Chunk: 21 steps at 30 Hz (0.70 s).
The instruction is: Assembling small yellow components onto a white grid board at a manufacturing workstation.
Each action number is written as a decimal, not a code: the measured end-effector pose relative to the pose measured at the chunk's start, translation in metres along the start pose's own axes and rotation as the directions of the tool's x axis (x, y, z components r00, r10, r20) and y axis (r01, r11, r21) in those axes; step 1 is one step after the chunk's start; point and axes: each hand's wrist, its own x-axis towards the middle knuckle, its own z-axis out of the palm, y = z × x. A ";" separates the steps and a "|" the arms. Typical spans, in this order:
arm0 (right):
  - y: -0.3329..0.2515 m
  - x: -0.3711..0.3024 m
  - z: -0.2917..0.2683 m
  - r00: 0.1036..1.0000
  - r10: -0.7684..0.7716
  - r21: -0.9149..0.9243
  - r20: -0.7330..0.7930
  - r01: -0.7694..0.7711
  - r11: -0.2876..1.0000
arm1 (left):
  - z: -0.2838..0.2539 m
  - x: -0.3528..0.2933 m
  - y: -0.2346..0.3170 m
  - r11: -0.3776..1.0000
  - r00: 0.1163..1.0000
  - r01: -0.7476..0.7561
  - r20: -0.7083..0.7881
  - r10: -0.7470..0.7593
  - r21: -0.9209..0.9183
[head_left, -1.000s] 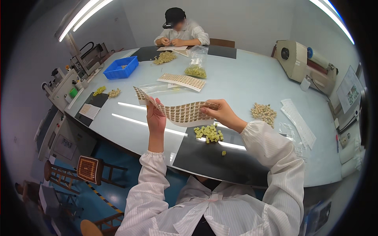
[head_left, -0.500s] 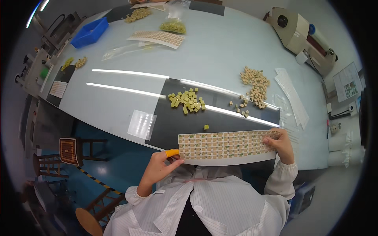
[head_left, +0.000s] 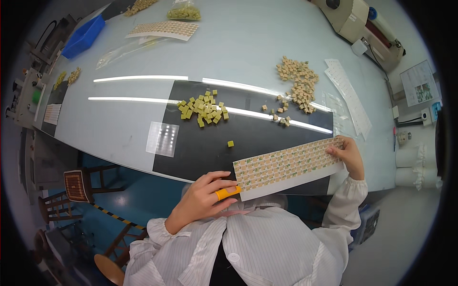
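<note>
A long white sheet covered in rows of small tan and green square stickers (head_left: 288, 164) tilts up to the right in front of me. My right hand (head_left: 351, 156) pinches its right end, thumb on top. My left hand (head_left: 206, 194) is at the sheet's lower left corner with its fingers stretched out and apart. An orange finger cover (head_left: 228, 192) on one of those fingers touches or nearly touches the sheet's edge. Beyond the sheet, a single yellow-green cube (head_left: 231, 144) sits on the dark mat (head_left: 257, 155). A loose heap of yellow-green cubes (head_left: 204, 108) lies farther back.
Tan cubes (head_left: 301, 86) are heaped at the right, beside white strips (head_left: 350, 97). A clear square plate (head_left: 162, 139) lies at the mat's left edge. Farther off are a blue tray (head_left: 85, 37), another sticker sheet (head_left: 164, 29), a bag of green cubes (head_left: 183, 12) and a machine (head_left: 350, 19).
The sheet has tilted, its right end rising, and moved a little right. My left hand has let go of its left end, fingers now spread. The view has shifted too.
</note>
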 end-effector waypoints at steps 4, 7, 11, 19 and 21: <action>-0.006 0.017 -0.003 1.000 -0.020 -0.109 -0.010 0.018 0.994 | 0.016 0.004 -0.003 0.994 1.000 0.003 -0.003 -0.003 0.113; -0.009 0.032 -0.003 0.962 -0.171 -0.249 -0.213 0.116 0.961 | 0.014 0.006 -0.005 0.986 1.000 0.017 -0.005 -0.016 0.167; -0.036 0.047 0.025 0.810 -0.451 -0.350 -0.374 0.327 0.878 | 0.002 0.012 -0.005 0.990 0.999 0.036 0.005 -0.037 0.135; -0.066 0.030 0.095 0.686 -0.679 -0.327 -0.261 0.599 0.730 | -0.011 0.030 -0.017 0.917 0.834 0.384 -0.387 -0.394 -0.105; -0.063 0.028 0.087 0.697 -0.639 -0.250 -0.326 0.588 0.769 | -0.012 0.038 -0.021 0.913 0.843 0.402 -0.359 -0.400 -0.075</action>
